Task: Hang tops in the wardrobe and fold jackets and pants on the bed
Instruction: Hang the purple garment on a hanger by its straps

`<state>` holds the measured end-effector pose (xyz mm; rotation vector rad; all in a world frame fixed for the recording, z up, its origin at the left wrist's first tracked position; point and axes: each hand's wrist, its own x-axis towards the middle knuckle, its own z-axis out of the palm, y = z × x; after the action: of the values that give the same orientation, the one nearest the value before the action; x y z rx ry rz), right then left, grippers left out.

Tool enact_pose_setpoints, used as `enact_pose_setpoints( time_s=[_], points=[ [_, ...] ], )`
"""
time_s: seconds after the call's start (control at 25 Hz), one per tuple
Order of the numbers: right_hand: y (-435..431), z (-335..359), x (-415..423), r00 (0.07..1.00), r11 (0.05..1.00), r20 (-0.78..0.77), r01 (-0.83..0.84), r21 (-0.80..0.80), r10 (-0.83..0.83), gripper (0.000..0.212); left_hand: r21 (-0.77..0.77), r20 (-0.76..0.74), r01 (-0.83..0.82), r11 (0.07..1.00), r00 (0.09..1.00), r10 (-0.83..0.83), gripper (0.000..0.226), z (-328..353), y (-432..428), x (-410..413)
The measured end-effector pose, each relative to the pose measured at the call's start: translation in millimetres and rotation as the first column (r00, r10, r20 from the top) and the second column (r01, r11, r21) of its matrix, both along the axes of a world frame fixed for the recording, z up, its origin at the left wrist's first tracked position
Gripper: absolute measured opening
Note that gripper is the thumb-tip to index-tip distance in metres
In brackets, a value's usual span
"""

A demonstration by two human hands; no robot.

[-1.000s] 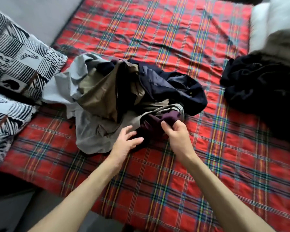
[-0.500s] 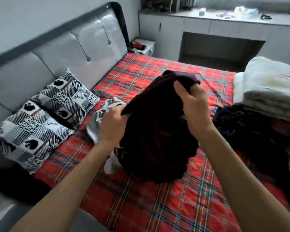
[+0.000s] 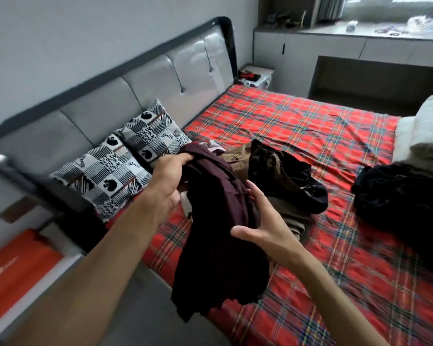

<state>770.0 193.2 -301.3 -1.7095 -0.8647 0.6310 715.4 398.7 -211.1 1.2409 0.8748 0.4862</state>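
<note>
A dark maroon garment (image 3: 218, 248) hangs in the air over the near edge of the bed (image 3: 310, 126), which has a red plaid cover. My left hand (image 3: 170, 176) grips its top edge with curled fingers. My right hand (image 3: 263, 221) has its fingers spread, and they touch the garment's right side. Behind it on the bed lies a pile of clothes (image 3: 283, 181) in olive, dark navy and grey. A second heap of black clothing (image 3: 400, 196) lies at the right.
Two black-and-white patterned pillows (image 3: 125, 166) lean on the grey padded headboard (image 3: 140, 96). A folded pale blanket (image 3: 425, 136) sits at the right edge. A grey cabinet unit (image 3: 360, 48) stands beyond the bed. An orange object (image 3: 15, 268) lies on the floor at left.
I lifted the maroon garment out of the pile and off the bed. My right hand let go of its top edge and now touches its side with spread fingers. The view swung left.
</note>
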Motion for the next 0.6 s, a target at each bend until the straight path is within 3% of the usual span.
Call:
enact_pose_setpoints(
  time_s=[0.08,0.12,0.16,0.24,0.28,0.32,0.44,0.52,0.6],
  points=[
    [37,18,-34,0.992,0.994,0.129,0.020,-0.108,-0.006,0.123,-0.005,0.041,-0.037,0.999,0.998,0.037,0.008,13,-4,-29],
    [54,25,-46,0.981,0.984,0.177,0.099,-0.145,-0.073,0.112,0.001,0.064,-0.042,0.999,0.997,0.041,0.008,20,-8,-40],
    [69,32,-60,0.977,0.979,0.140,0.175,-0.102,-0.160,0.089,0.022,0.087,-0.049,0.999,0.995,0.047,0.010,28,-9,-59],
    [88,52,-86,0.954,0.958,-0.142,0.278,0.077,-0.265,0.026,0.091,0.150,-0.067,0.994,0.987,0.053,0.016,47,-4,-108],
    [93,68,-99,0.913,0.939,-0.321,0.311,0.148,-0.252,0.019,0.118,0.199,-0.066,0.991,0.979,0.042,0.016,57,-2,-136],
    [96,86,-108,0.859,0.921,-0.456,0.344,0.181,-0.232,0.030,0.135,0.261,-0.048,0.990,0.965,0.011,0.015,64,1,-161],
    [111,134,-130,0.726,0.900,-0.660,0.399,0.174,-0.193,0.032,0.220,0.406,-0.007,0.975,0.910,-0.085,0.016,73,3,-225],
    [127,154,-147,0.671,0.906,-0.729,0.383,0.181,-0.138,0.027,0.443,0.271,-0.048,0.895,0.959,-0.083,0.038,59,6,-263],
    [142,164,-159,0.620,0.934,-0.780,0.321,0.157,-0.082,0.017,0.542,0.000,0.044,0.840,0.999,-0.052,0.060,28,11,-298]
  ],
)
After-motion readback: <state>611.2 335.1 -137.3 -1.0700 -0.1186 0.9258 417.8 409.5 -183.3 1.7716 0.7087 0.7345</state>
